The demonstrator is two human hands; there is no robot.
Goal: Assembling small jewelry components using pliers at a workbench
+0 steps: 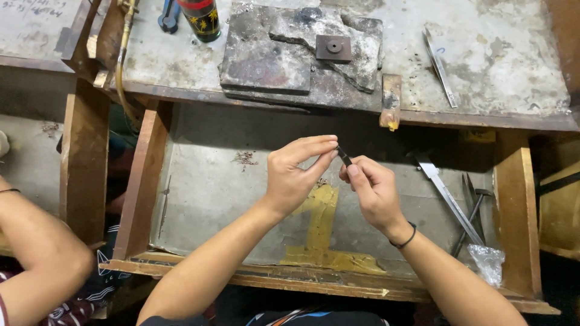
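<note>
Over an open wooden drawer (142,181) both my hands meet at the centre. My right hand (370,190) grips a small dark slender tool (344,156) between thumb and fingers, its tip pointing up and left. My left hand (296,172) has its thumb and forefinger pinched together right at that tip; whatever tiny piece lies between them is too small to make out. A black band circles my right wrist.
The drawer holds a yellow tape patch (320,223), metal files and pliers (459,205) at right and a clear bag (488,262). On the bench above lie a charred block (290,54), tweezers (440,66), a dark can (201,18). Another person's arm (36,247) is at lower left.
</note>
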